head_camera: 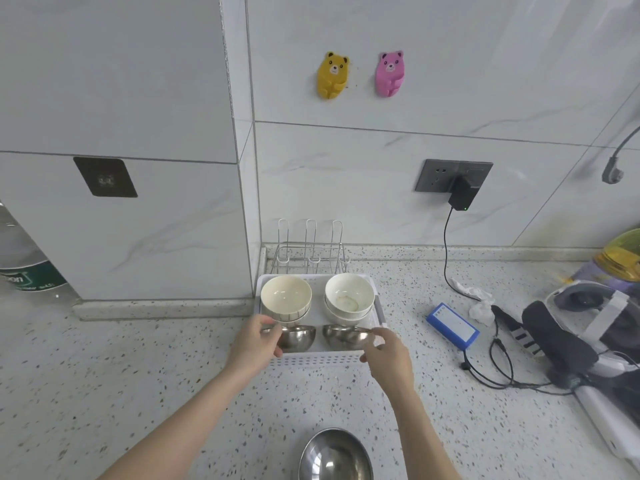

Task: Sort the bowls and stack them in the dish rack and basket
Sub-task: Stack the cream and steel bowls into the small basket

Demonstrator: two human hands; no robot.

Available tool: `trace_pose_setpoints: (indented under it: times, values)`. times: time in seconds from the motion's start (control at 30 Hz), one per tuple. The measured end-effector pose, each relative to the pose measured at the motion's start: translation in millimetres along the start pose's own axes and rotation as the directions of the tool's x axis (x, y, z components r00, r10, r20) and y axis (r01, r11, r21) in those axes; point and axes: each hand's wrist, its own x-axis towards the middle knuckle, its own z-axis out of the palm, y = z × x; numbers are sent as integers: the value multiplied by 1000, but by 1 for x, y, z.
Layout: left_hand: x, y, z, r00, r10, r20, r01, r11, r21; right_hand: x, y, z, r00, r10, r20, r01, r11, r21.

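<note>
Gripping tilted steel bowls by their rims: left hand (254,344) one (298,337), right hand (388,351) another (343,336)

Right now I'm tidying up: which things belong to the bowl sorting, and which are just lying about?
Job: white plastic basket, wire dish rack, two cream ceramic bowl stacks, two small steel bowls, large steel bowl.
Lying about: blue battery pack, black charger, crumpled tissue.

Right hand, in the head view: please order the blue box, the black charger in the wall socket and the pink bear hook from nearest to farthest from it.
From the right hand:
1. Blue box, on the counter just to its right.
2. Black charger, plugged in on the wall, up and to the right.
3. Pink bear hook, high on the wall.
</note>
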Motion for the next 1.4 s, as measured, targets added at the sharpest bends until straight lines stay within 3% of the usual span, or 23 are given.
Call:
trace_pose_setpoints:
  times: [0.1, 0.23, 0.37, 0.47, 0.8, 1.0, 1.2, 1.3, 1.4]
  values:
    - [-34, -17, 4, 990, 41, 134, -45, 998, 34, -22, 22, 4, 999, 35, 26, -35, 999, -6]
    - [-75, -43, 26, 910, -86, 406, -59, 941, 332, -43, 44, 13, 991, 95, 95, -85, 991, -102]
    - [-95, -64, 48, 871, -166, 463, -54, 903, 427, -55, 57, 12, 981, 129, 145, -97, 972, -212]
    - [-103, -72, 57, 848, -176, 499, -41, 918, 394, -61, 66, 10, 975, 157, 157, -117, 964, -237]
    - [-95, -56, 43, 871, -52, 489, -87, 962, 259, -62, 66, 2, 974, 83, 209, -69, 995, -76]
    - [-70, -31, 11, 916, -125, 381, 110, 992, 61, -55, 34, -8, 980, -100, 175, 79, 989, 121]
    - [-43, -9, -18, 933, -197, 302, 245, 961, -130, -63, -6, -15, 910, -313, 271, 192, 900, 392]
    - [-34, -2, -27, 926, -215, 310, 274, 948, -163, -63, -20, -12, 857, -401, 323, 253, 874, 414]
    - [-26, 1, -35, 925, -210, 317, 278, 942, -187, -56, -29, -7, 850, -408, 333, 269, 880, 392]
